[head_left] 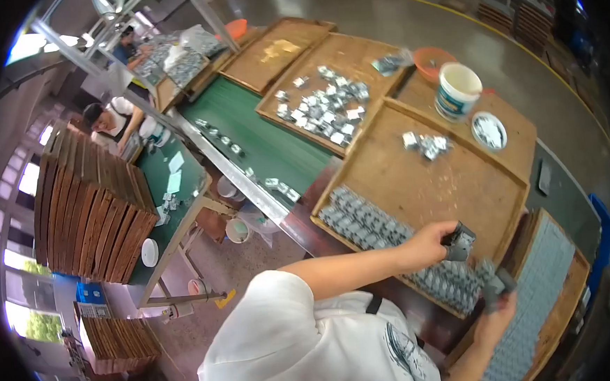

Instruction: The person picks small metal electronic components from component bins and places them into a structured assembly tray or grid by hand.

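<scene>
My left hand (424, 247) is closed around a small dark grey boxy part (460, 242), held over the near side of a shallow wooden tray (447, 122). My right hand (496, 322) grips a grey block-like part (496, 285) by the tray's near right corner. Both parts are too small to name more exactly. Tight rows of grey parts (366, 218) line the tray's near edge, below and beside my hands. Toward its far side lies a loose cluster of silvery metal pieces (426, 145).
Right of me stands a tray packed with grey parts (535, 295). Beyond are a white bucket (458, 90), a white tub (488, 130), an orange bowl (433, 62) and another tray (304, 58) of silvery pieces. A green conveyor (245, 117) runs left, near stacked boards (86, 211) and two co-workers.
</scene>
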`<state>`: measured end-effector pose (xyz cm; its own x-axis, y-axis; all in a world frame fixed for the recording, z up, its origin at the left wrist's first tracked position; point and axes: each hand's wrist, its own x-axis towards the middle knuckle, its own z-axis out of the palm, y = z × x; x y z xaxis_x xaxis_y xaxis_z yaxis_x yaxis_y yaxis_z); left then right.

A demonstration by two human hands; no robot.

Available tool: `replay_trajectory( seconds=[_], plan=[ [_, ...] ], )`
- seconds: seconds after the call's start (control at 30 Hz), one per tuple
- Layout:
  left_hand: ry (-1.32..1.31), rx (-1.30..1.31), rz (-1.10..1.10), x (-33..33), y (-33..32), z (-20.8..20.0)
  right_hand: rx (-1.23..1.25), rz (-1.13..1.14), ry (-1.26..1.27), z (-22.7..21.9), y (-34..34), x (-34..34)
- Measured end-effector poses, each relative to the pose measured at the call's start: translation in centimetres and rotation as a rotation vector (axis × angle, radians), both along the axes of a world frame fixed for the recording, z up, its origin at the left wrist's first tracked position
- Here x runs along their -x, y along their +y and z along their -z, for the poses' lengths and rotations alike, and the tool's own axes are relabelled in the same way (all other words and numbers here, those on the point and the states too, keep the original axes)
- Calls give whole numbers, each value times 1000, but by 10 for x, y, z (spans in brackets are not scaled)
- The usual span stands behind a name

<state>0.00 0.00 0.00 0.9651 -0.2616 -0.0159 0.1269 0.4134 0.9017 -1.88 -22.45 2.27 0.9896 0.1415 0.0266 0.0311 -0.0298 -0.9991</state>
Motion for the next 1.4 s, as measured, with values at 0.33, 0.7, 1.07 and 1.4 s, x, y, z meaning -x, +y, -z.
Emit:
replay_trajectory(
  seconds=[0.33, 0.7, 1.07, 1.4],
  plan=[
    [28, -119, 85, 37, -10, -49, 564, 21, -205, -50, 2, 26],
    [-247, -454, 188, 41, -20, -40, 655, 0, -389, -40, -10, 36],
    [-92, -265, 219, 31, -19, -27, 693, -97, -339, -46, -10, 24],
    [-389, -447, 79, 27, -22, -29, 608, -51, -240, -54, 1, 31]
  ],
)
